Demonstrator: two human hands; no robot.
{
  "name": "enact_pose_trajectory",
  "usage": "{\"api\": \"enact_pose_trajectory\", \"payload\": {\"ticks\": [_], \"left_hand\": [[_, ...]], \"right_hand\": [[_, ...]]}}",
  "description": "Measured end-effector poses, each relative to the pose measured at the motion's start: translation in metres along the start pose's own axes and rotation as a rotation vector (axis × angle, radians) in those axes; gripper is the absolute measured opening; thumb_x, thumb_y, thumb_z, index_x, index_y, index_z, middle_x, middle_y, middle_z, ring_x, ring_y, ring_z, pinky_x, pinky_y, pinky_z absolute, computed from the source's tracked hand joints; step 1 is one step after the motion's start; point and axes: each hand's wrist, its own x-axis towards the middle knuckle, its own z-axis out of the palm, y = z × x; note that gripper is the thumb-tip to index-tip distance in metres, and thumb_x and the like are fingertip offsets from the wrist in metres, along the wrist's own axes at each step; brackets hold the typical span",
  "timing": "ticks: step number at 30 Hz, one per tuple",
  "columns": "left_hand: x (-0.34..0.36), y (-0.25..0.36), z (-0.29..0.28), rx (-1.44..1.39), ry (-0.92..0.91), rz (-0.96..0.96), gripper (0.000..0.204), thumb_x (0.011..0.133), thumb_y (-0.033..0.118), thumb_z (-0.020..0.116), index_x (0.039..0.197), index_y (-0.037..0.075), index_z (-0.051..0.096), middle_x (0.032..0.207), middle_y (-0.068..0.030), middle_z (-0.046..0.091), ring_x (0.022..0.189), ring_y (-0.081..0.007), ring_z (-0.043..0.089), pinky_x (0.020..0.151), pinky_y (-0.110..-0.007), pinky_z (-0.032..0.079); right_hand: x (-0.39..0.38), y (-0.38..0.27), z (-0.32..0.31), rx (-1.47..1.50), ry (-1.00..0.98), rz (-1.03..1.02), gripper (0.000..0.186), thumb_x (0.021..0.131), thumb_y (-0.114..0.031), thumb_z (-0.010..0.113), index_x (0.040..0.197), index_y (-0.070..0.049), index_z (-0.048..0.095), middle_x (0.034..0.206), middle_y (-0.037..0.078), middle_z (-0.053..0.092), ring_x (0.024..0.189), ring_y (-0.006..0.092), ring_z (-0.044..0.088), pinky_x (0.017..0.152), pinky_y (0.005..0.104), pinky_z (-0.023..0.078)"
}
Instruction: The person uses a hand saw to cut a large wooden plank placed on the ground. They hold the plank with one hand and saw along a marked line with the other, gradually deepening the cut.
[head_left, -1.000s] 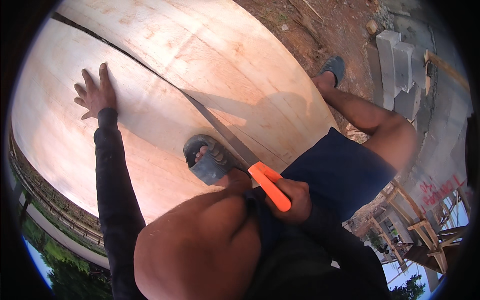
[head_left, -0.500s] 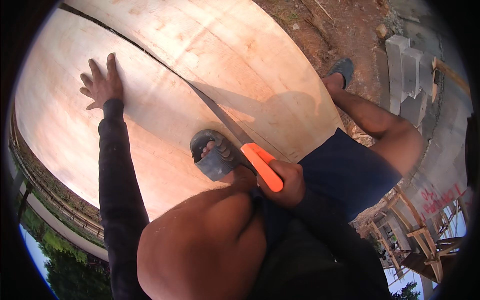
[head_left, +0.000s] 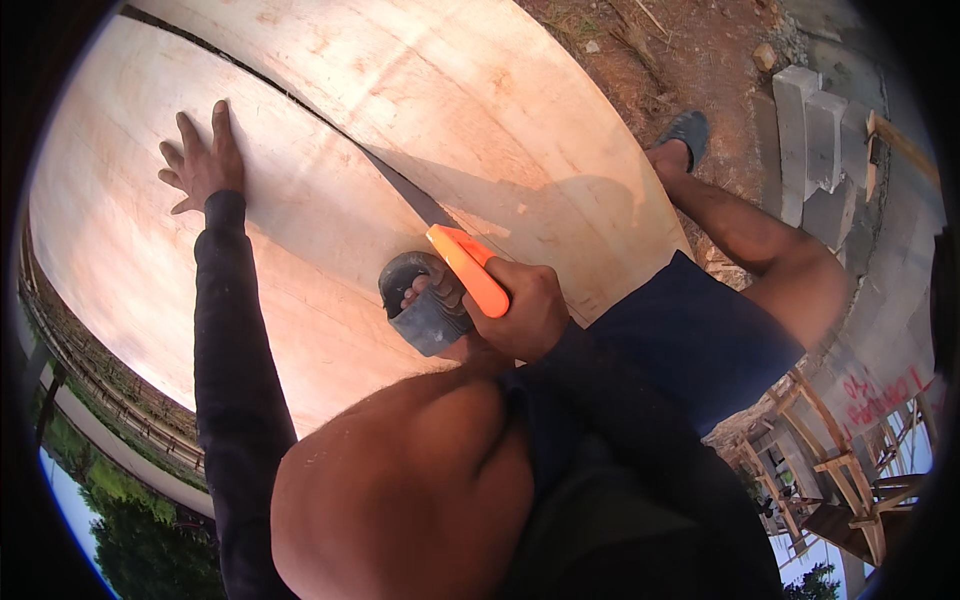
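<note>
A large pale plywood sheet [head_left: 320,270] lies beneath me, split by a long dark cut running from the far left toward my feet. My right hand [head_left: 522,308] is wrapped round the orange handle of a handsaw [head_left: 468,270]. Its grey blade sits in the cut, and much of it is hidden below the sheet. With fingers spread, my left hand [head_left: 208,163] lies flat on the plywood left of the cut. My sandalled foot [head_left: 428,300] stands on the sheet, close beside the saw handle.
My other foot, in a dark shoe [head_left: 684,138], is on brown earth [head_left: 680,50] past the sheet's right edge. Grey concrete blocks [head_left: 808,135] stand farther right. A wooden frame [head_left: 835,470] shows at the lower right, and a railing [head_left: 120,400] at the left.
My right hand has pushed the saw forward and left along the cut, so less of the blade shows. My left hand and foot stay in nearly the same places.
</note>
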Motion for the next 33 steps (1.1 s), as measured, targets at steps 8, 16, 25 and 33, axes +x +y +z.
{"api": "enact_pose_trajectory", "payload": {"ticks": [8, 16, 25, 33], "left_hand": [[-0.001, 0.000, -0.006, 0.018, -0.001, -0.010, 0.088, 0.084, 0.083, 0.045, 0.156, 0.032, 0.036, 0.165, -0.0159, 0.019, 0.151, -0.0453, 0.012, 0.109, -0.080, 0.004], [-0.003, 0.005, 0.004, -0.006, -0.026, 0.006, 0.089, 0.083, 0.084, 0.045, 0.156, 0.033, 0.035, 0.166, -0.0155, 0.019, 0.152, -0.0453, 0.011, 0.110, -0.079, 0.004], [0.000, -0.001, 0.001, 0.004, -0.003, -0.015, 0.089, 0.083, 0.083, 0.047, 0.156, 0.033, 0.036, 0.166, -0.0147, 0.019, 0.151, -0.0453, 0.011, 0.110, -0.080, 0.003], [-0.004, 0.004, 0.002, -0.009, -0.016, 0.013, 0.089, 0.082, 0.082, 0.048, 0.155, 0.032, 0.036, 0.165, -0.0153, 0.020, 0.151, -0.0451, 0.013, 0.110, -0.080, 0.004]], "right_hand": [[-0.136, 0.003, -0.084, -0.088, -0.036, -0.051, 0.017, 0.070, -0.004, 0.078, 0.076, -0.004, 0.063, 0.068, 0.013, 0.059, 0.059, 0.0331, 0.063, 0.052, 0.0396, 0.050], [0.014, -0.002, 0.007, -0.020, 0.042, -0.065, 0.019, 0.076, -0.013, 0.074, 0.075, -0.002, 0.059, 0.071, 0.020, 0.062, 0.066, 0.0403, 0.063, 0.059, 0.0447, 0.050], [-0.133, 0.002, -0.076, -0.074, -0.006, -0.029, 0.019, 0.069, -0.004, 0.079, 0.072, -0.004, 0.060, 0.063, 0.013, 0.055, 0.054, 0.0333, 0.060, 0.051, 0.0386, 0.049], [0.010, 0.002, 0.006, -0.023, 0.027, -0.041, 0.021, 0.079, -0.018, 0.073, 0.074, -0.003, 0.060, 0.068, 0.020, 0.061, 0.066, 0.0417, 0.063, 0.059, 0.0456, 0.051]]}}
